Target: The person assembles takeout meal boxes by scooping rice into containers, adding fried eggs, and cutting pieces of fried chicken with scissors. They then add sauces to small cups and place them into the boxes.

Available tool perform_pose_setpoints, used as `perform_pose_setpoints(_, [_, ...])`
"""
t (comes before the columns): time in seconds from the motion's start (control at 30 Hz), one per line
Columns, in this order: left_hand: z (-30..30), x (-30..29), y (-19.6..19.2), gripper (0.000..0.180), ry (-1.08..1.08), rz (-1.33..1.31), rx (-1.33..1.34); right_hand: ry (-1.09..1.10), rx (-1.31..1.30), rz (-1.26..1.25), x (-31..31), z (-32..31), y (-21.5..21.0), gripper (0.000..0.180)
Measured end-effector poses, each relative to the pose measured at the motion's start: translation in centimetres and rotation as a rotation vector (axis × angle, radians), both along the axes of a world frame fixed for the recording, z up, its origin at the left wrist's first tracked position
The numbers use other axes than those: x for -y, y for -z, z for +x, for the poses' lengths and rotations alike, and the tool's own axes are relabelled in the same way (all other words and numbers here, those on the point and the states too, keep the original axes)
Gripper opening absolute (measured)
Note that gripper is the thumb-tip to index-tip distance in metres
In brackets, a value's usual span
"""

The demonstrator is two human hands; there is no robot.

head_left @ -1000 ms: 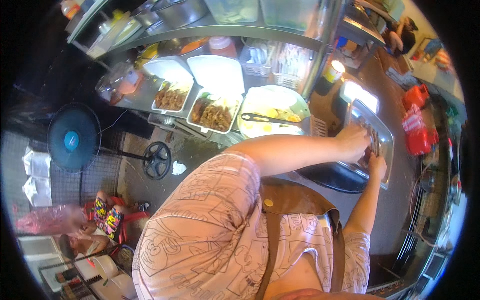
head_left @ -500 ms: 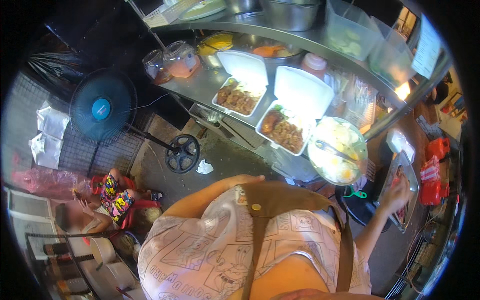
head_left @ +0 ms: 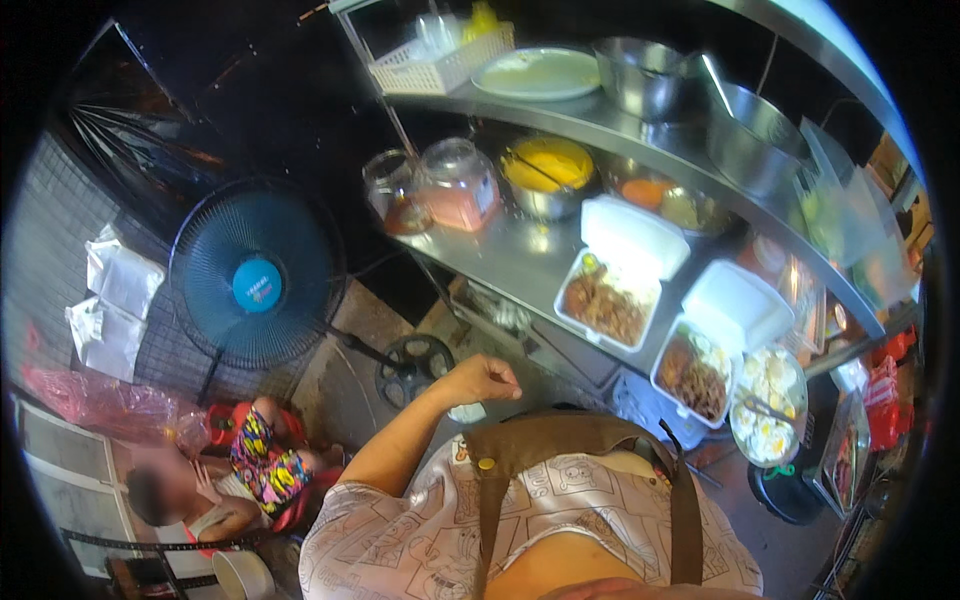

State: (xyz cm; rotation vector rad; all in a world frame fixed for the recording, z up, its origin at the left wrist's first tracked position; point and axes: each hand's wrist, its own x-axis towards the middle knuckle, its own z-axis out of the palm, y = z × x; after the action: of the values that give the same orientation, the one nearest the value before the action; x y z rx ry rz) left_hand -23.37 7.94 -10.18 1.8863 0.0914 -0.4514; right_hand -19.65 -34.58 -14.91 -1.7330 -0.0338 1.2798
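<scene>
My left hand [head_left: 483, 380] is raised in front of the brown apron [head_left: 525, 450], its fingers curled together and nothing visible in them. It is away from the steel counter [head_left: 510, 275], touching nothing. My right hand is out of view. Two white foam boxes stand with lids up at the counter's front: one food box [head_left: 607, 305] holds rice and chopped brown meat, and the nearer food box [head_left: 692, 385] holds meat with a pale egg-like portion. Right of them is a plate of fried eggs [head_left: 768, 410] with a utensil lying on it.
Behind the boxes stand a bowl of yellow sauce [head_left: 548, 175] and jars with pink contents [head_left: 458, 185]. A shelf [head_left: 570, 105] with steel pots crosses above. At left are a standing fan [head_left: 258, 280] and a seated person [head_left: 215, 495]. A metal tray [head_left: 842, 455] lies far right.
My view has swung right and shifted the counter in the picture. My left hand has risen from my waist and curled. My right hand, earlier over the metal tray, has left view.
</scene>
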Motion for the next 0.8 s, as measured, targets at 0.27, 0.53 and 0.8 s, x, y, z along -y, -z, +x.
perform_pose_setpoints(0.27, [14.6, -11.2, -10.2, 0.025, -0.253, 0.383, 0.617, -0.052, 0.498, 0.362, -16.7, 13.0, -12.0, 0.041])
perform_pose_setpoints(0.53, [30.5, -23.5, -23.3, 0.024, -0.382, 0.821, 1.078, -0.115, 0.692, 0.602, -25.8, 17.4, -15.1, 0.042])
perform_pose_setpoints(0.8, [46.8, -37.1, -27.2, 0.027, -0.534, 1.023, 0.918, 0.529, 0.711, 0.307, -28.4, 11.8, -13.2, 0.038])
